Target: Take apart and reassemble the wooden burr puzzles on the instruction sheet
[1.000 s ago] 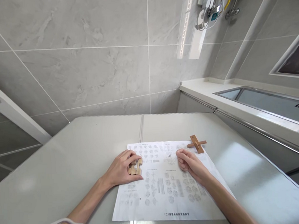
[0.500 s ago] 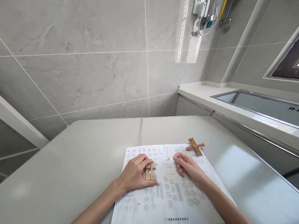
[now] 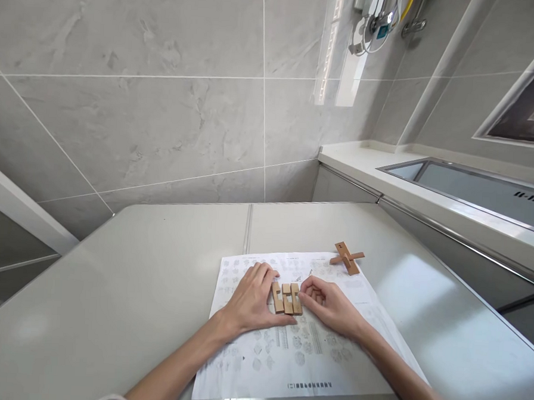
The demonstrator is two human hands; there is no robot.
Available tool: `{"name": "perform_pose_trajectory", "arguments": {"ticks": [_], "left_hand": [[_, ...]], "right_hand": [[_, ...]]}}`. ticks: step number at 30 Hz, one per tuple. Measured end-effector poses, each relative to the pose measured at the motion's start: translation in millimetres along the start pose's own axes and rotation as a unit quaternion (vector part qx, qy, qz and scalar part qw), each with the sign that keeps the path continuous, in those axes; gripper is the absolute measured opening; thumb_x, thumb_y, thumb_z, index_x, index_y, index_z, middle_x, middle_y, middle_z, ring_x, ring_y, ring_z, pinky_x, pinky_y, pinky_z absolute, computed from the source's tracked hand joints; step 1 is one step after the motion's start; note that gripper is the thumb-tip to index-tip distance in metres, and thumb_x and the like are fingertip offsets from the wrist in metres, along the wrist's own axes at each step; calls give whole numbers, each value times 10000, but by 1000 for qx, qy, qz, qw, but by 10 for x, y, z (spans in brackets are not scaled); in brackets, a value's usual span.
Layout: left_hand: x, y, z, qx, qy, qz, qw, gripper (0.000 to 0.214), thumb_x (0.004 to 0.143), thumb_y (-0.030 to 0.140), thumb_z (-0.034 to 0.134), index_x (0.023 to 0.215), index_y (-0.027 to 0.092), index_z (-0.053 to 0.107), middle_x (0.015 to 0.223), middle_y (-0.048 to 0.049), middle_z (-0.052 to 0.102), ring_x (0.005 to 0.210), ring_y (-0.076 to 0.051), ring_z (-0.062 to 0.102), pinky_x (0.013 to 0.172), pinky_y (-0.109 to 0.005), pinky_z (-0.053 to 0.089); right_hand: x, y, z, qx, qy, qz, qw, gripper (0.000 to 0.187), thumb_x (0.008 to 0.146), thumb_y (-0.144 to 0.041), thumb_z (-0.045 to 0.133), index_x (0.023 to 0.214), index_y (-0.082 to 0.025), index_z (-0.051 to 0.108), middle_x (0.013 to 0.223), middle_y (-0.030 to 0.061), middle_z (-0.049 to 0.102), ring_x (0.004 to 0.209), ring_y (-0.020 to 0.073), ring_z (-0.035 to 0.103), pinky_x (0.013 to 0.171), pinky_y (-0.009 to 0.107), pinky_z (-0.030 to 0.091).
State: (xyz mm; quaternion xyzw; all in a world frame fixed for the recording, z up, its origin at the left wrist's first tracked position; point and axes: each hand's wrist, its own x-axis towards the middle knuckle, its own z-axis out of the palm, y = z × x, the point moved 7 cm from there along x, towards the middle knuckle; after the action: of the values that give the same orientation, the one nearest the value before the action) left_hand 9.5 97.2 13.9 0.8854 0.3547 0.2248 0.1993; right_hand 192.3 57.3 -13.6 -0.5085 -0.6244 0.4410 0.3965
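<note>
Three notched wooden puzzle bars [image 3: 287, 298] lie side by side on a printed instruction sheet [image 3: 312, 357] on the grey table [image 3: 132, 288]. My left hand [image 3: 251, 300] rests flat on the sheet, fingers stretched, its fingertips and thumb against the left side of the bars. My right hand [image 3: 328, 305] is loosely curled, its index fingertip touching the right side of the bars. A small wooden cross assembly [image 3: 346, 258] stands on the sheet's far right corner, a little beyond my right hand.
A tiled wall rises behind the table. To the right runs a white counter with a steel sink [image 3: 473, 187]. Wall fittings with cables [image 3: 377, 21] hang at the top right. A seam [image 3: 246, 235] splits the table top.
My left hand has slid the wooden bars to the right across the sheet. My right hand has moved in to meet them. The cross assembly has stayed put.
</note>
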Motion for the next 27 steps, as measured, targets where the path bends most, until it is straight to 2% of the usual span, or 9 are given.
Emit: {"name": "perform_pose_trajectory", "arguments": {"ticks": [2,4,7,10,13,19,23,27], "left_hand": [[-48,-86,-57,-26,-11,-13,1000,664,642,619,1001,1069,224,680,1096,-88,638,1014,-342,595,907,-497,522],[-82,-157,-93,-68,-29,-27,997,625,647,594,1005,1054,238,691,1020,-51,630,963,-307,593,879,-455,520],[-106,-231,-128,-151,-50,-66,985,651,682,585,991,1158,258,690,903,12,588,826,-227,569,775,-366,515],[-103,-267,-144,-243,-54,-114,962,660,793,530,929,1311,271,612,873,39,564,748,-168,536,710,-306,496],[-92,-292,-118,-321,-49,-148,934,630,845,463,883,1353,278,558,918,29,566,744,-143,528,701,-283,486],[-97,-371,-20,-402,-41,-190,895,683,847,438,894,1406,287,532,925,28,560,729,-125,526,671,-262,439],[-115,-344,11,-417,-53,-199,885,689,849,390,916,1427,298,551,994,10,627,779,-136,596,727,-279,478],[-108,-262,33,-413,-82,-189,887,707,814,347,944,1415,301,575,886,44,623,722,-139,589,677,-272,461]], "right_hand": [[-36,-3,27,-39,-14,-12,999,174,945,-426,782,931,-265,717,704,-17,641,646,196,541,605,315,377],[-62,8,48,-71,-23,-18,997,171,882,-386,846,959,-280,736,667,-32,617,596,185,506,580,310,340],[-64,24,77,-106,-29,-25,994,240,794,-388,921,942,-291,759,666,-26,631,571,179,490,566,306,309],[-36,22,110,-127,-28,-36,991,204,773,-342,916,870,-293,743,667,-21,653,578,185,519,588,312,321],[-20,15,141,-130,-32,-39,990,155,825,-295,850,876,-290,705,644,-28,656,546,181,537,590,318,368],[-52,-62,96,-64,-14,-35,997,103,1009,-327,667,1107,-298,652,698,-17,665,531,186,576,507,299,441],[-72,-192,101,-34,1,-91,995,245,1072,-315,602,1297,-336,698,841,31,735,622,217,650,546,321,510],[-66,-173,151,-47,14,-132,990,370,1092,-268,577,1435,-372,670,960,62,775,655,220,688,604,337,563]]}}
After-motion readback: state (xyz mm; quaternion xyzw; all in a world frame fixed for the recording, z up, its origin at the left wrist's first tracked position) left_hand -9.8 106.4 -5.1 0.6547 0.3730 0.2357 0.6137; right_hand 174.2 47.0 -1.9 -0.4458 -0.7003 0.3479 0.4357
